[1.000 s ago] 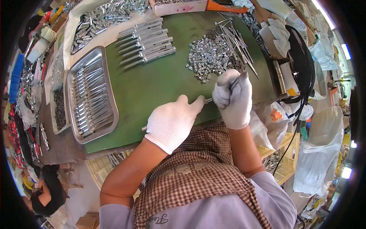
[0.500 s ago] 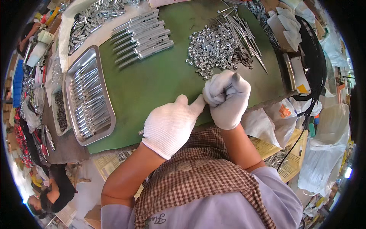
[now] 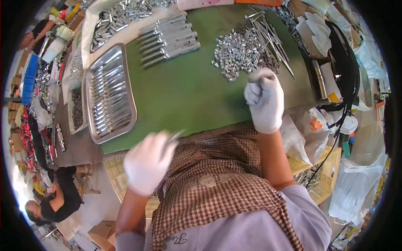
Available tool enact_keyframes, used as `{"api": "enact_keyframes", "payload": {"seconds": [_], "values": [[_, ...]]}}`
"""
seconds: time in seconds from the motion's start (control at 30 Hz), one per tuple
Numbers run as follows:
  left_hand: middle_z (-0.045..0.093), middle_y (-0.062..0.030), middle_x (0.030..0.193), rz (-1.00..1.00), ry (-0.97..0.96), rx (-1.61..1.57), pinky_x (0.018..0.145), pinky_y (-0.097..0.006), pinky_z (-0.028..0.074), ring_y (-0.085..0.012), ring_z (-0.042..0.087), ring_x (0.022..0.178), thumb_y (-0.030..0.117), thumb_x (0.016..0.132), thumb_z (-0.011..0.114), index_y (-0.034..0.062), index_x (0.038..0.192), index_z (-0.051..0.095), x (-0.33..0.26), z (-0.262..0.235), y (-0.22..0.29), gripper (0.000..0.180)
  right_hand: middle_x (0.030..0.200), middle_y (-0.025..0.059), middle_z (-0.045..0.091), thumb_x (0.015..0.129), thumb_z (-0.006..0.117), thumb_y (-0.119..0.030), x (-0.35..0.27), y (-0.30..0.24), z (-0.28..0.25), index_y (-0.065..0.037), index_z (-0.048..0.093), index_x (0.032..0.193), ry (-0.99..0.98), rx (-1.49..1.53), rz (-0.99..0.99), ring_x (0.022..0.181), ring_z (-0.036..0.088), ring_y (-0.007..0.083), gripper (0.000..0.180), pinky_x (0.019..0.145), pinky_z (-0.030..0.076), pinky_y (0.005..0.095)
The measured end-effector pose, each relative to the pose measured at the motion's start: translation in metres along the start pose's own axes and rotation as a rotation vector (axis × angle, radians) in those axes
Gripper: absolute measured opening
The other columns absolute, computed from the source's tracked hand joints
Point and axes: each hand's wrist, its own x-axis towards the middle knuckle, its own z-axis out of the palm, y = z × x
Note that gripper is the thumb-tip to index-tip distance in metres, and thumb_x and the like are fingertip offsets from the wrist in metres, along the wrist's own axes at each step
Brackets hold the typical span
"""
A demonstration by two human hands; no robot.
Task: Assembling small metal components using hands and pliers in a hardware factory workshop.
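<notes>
Gloved right hand (image 3: 264,103) hovers near metal fittings (image 3: 236,52).

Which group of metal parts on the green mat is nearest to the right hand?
The pile of small shiny parts, lying just above the right hand. The row of long rods and the tray lie farther left.

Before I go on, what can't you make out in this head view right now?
- Left hand in white glove: motion-blurred; the thin metal piece at its fingers is unidentifiable.
- Right hand: closed fist, contents hidden by its own fingers.
- Pile of small shiny metal parts: too small to tell apart.
- Long metal rods: far ends cut off at the top edge.
</notes>
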Motion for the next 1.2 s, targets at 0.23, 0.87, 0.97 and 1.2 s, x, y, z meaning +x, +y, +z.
{"api": "enact_keyframes", "payload": {"seconds": [0.23, 0.87, 0.97, 1.2], "values": [[0.065, -0.0101, 0.100, -0.155, 0.028, 0.051, 0.084, -0.041, 0.049, -0.0308, 0.062, 0.093, 0.016, 0.081, 0.071, 0.0063, 0.105, 0.069, -0.053, -0.031, -0.033, 0.026, 0.076, 0.0043, 0.057, 0.097, 0.043, -0.016, -0.009, -0.007, 0.023, 0.001, 0.064, 0.106, -0.001, -0.297, 0.029, 0.054, 0.045, 0.0067, 0.029, 0.048, 0.034, 0.0193], [0.062, -0.0126, 0.096, 0.231, 0.039, -0.242, 0.075, -0.042, 0.050, -0.0346, 0.062, 0.084, 0.016, 0.087, 0.066, 0.0066, 0.104, 0.061, 0.115, 0.041, -0.015, 0.019, 0.077, -0.0014, 0.059, 0.100, 0.052, -0.018, -0.022, -0.018, 0.017, -0.003, 0.067, 0.110, -0.068, -0.662, 0.181, 0.059, 0.049, 0.0045, 0.024, 0.056, 0.042, 0.0222], [0.062, -0.0121, 0.096, 0.336, -0.065, -0.179, 0.073, -0.041, 0.051, -0.0325, 0.063, 0.085, 0.017, 0.087, 0.067, 0.0070, 0.109, 0.061, 0.098, 0.022, 0.003, 0.025, 0.079, 0.0023, 0.062, 0.101, 0.050, -0.021, -0.027, -0.026, 0.028, -0.003, 0.064, 0.118, -0.107, -0.801, 0.317, 0.062, 0.053, 0.0063, 0.028, 0.059, 0.045, 0.0232], [0.063, -0.0060, 0.085, 0.409, -0.051, -0.207, 0.070, -0.036, 0.051, -0.0257, 0.063, 0.081, 0.028, 0.083, 0.071, 0.0112, 0.114, 0.065, 0.087, 0.012, 0.023, 0.036, 0.075, 0.0105, 0.063, 0.098, 0.053, -0.023, -0.026, -0.029, 0.026, 0.000, 0.067, 0.111, -0.220, -0.905, 0.273, 0.065, 0.061, 0.0161, 0.029, 0.065, 0.049, 0.0317]]}}
